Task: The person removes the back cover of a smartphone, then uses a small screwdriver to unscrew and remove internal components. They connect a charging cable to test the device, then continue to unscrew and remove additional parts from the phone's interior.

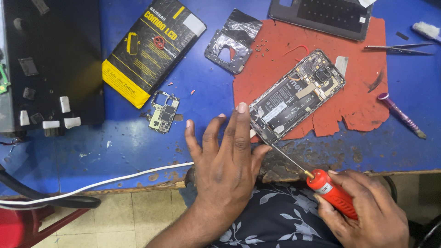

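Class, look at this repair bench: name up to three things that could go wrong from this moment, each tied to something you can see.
1. The red screwdriver in the right hand has its tip at the opened phone; a slip might gouge the exposed battery or boards.
2. The left hand only rests flat beside the phone's corner, so the phone could shift.
3. Tiny loose screws lie on the red mat and could get swept off.

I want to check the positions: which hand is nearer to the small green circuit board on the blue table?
Left. The left hand lies flat just right of the board; the right hand holds the red screwdriver off the table edge, far right.
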